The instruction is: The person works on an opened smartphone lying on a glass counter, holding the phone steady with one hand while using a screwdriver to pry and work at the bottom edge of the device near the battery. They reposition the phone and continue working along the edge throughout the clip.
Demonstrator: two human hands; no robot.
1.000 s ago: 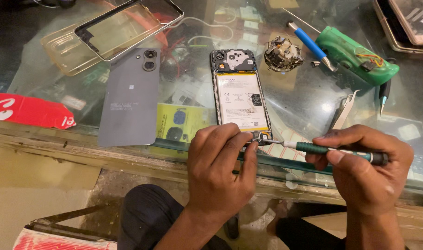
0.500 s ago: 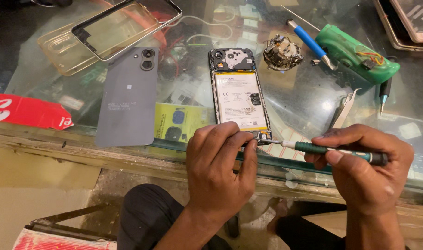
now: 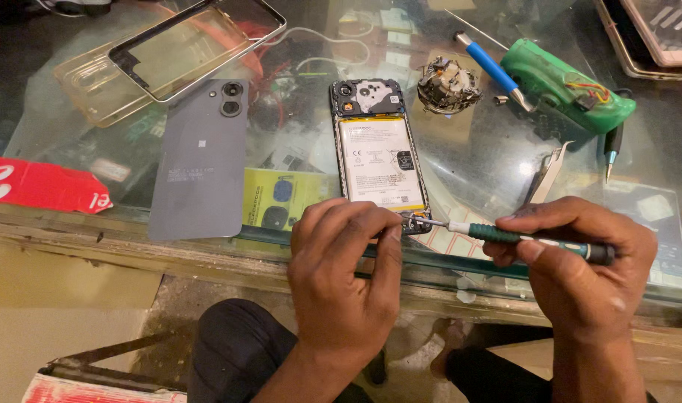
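From the head view, little has changed since a second ago: the left hand (image 3: 344,272) still pinches the lower edge of the opened phone (image 3: 378,160) on the glass counter (image 3: 475,168), and the right hand (image 3: 579,265) keeps its closed grip on the green-handled screwdriver (image 3: 527,239), tip at the bottom corner. The work holds steady. A matte grey back cover (image 3: 199,172) lies flat nearby.
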